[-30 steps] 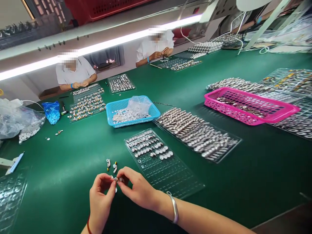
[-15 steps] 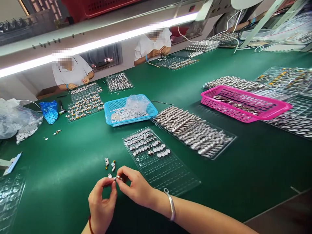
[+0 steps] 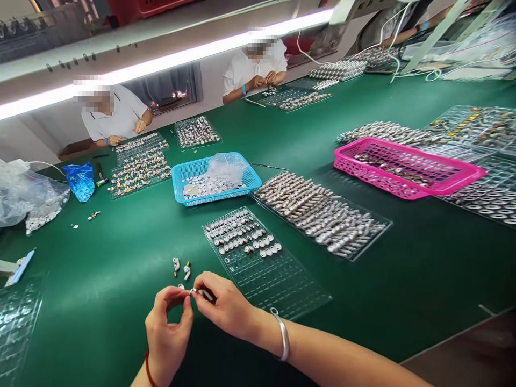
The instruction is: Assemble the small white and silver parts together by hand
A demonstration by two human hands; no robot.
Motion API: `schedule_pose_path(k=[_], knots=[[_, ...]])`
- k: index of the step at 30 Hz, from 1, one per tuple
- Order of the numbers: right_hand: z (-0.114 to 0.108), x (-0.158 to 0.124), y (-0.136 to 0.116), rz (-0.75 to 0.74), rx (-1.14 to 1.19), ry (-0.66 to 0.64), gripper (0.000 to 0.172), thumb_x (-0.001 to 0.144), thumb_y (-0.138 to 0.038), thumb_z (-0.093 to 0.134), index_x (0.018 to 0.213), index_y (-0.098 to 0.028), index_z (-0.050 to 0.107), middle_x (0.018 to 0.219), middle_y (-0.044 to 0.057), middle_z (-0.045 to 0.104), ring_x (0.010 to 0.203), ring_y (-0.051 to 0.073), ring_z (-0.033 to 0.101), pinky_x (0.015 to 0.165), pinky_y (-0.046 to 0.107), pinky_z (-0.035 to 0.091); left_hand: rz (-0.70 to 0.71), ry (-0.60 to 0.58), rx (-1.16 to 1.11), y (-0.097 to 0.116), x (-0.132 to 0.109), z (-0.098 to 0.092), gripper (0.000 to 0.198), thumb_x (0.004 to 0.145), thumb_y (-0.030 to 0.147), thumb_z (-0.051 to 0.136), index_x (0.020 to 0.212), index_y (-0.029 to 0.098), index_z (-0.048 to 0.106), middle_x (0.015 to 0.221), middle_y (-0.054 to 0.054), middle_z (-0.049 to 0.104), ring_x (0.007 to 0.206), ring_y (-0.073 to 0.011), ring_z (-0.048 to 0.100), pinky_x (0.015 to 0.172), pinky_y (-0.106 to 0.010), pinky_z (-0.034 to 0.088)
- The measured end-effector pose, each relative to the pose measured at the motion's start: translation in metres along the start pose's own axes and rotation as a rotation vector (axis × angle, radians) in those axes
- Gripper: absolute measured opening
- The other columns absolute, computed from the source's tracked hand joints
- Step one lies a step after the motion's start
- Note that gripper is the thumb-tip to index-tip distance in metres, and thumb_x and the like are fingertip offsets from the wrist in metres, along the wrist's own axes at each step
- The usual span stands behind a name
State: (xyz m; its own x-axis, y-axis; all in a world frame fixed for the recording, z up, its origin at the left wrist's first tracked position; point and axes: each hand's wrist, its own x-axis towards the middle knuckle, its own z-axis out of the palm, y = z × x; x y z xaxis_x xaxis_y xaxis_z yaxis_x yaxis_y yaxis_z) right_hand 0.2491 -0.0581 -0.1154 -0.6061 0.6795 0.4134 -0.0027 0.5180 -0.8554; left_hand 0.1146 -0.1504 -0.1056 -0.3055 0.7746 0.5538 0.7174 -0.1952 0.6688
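My left hand [image 3: 167,336] and my right hand [image 3: 224,307] meet fingertip to fingertip over the green table [image 3: 100,252], pinching a small white and metal part [image 3: 194,292] between them. Just beyond the fingers lie two small white pieces with yellow tips [image 3: 181,267]. To the right of my hands lies a clear plastic tray [image 3: 264,266]; its far rows hold several small silver parts, its near rows are bare.
A blue basket [image 3: 215,178] with a plastic bag stands beyond the tray. A tray of metal cylinders [image 3: 322,215] and a pink basket [image 3: 407,171] lie to the right. Two people in white shirts work at the far edge. Plastic bags [image 3: 28,196] sit at the left.
My hands have stayed together on the small part, fingers shifting slightly. The view has drifted a little; nothing on the table has moved.
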Motion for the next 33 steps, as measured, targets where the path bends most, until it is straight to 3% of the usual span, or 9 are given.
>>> schedule_pose_path(k=[13,33], knots=[[-0.0007,-0.0006,-0.0038,0.053,0.035,-0.052,0.007,0.086,-0.021,0.049,0.081,-0.018,0.052,0.071,-0.001,0.051,0.062,0.012,0.044,0.06,0.025,0.037,0.095,0.0,0.141,-0.0035,0.0011,0.0012,0.018,0.084,0.014,0.061,0.101,0.019,0.056,0.083,-0.001,0.066,0.069,-0.0127,0.068,0.068,-0.024,0.06],[-0.0012,-0.0003,-0.0032,0.078,0.046,-0.069,0.007,0.084,-0.02,0.05,0.077,-0.018,0.05,0.07,-0.001,0.051,0.061,0.011,0.044,0.059,0.024,0.036,0.054,-0.028,0.123,-0.0039,0.0024,0.0013,0.024,0.082,0.015,0.061,0.105,0.02,0.056,0.085,-0.002,0.068,0.068,-0.0143,0.07,0.066,-0.026,0.062]])
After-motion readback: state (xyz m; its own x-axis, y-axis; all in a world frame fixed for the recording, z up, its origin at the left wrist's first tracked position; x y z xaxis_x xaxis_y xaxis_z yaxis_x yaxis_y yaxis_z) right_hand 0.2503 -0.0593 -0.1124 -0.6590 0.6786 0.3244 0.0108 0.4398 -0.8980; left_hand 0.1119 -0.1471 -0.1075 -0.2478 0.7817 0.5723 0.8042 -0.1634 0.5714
